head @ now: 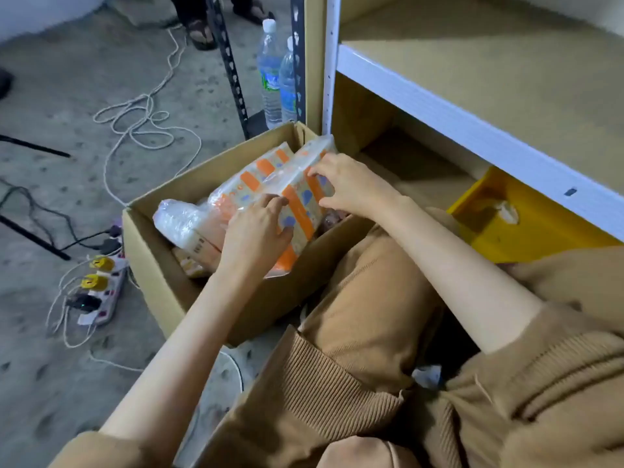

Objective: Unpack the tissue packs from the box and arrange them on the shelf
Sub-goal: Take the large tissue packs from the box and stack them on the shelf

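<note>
An open cardboard box sits on the concrete floor beside the shelf unit. Inside it lie several plastic-wrapped tissue packs with orange stripes. The top tissue pack is tilted, raised at its far end. My left hand grips its near left edge, and my right hand holds its right side. Another pack lies lower at the left of the box. The shelf at the right has a bare tan board with a white front rail.
A yellow bin stands on the bottom shelf level. Two water bottles stand behind the box by the black upright. A power strip with plugs and loose cables lies on the floor at left. Someone's sandalled feet are at the top.
</note>
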{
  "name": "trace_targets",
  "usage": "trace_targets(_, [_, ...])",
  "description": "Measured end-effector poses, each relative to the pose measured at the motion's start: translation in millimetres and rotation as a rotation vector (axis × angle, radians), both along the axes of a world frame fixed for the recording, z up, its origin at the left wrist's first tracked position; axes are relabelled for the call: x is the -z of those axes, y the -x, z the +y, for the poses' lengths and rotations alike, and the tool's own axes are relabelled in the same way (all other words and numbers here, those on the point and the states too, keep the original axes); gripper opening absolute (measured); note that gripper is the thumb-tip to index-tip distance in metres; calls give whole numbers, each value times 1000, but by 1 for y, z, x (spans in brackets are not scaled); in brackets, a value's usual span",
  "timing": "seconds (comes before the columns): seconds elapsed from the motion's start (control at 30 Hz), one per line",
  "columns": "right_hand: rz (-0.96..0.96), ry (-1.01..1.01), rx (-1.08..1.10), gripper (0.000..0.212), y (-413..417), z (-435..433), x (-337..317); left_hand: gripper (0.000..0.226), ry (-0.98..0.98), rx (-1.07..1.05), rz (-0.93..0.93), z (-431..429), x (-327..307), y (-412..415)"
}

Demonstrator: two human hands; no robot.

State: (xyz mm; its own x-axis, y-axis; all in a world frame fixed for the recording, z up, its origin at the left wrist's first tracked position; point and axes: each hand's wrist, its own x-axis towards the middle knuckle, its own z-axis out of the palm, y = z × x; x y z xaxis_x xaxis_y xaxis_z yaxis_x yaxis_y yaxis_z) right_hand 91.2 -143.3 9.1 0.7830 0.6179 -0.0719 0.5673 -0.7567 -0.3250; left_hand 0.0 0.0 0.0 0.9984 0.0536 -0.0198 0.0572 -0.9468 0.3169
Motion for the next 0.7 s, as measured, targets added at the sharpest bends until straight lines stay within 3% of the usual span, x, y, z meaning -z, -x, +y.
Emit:
trace_targets(0.2, [31, 108, -113, 67, -46, 25, 13, 55, 16, -127, 124, 4, 4, -38])
trace_targets(0.5, [181, 467, -339, 98, -99, 65, 32, 87, -40, -217, 388, 2, 23, -80])
trace_targets(0.6, [191, 522, -370, 96, -99, 72, 36, 78, -23, -246, 378, 0, 28, -81])
trace_targets(0.7, [180, 466, -353, 77, -95, 71, 35, 51, 11, -246, 317, 2, 27, -78])
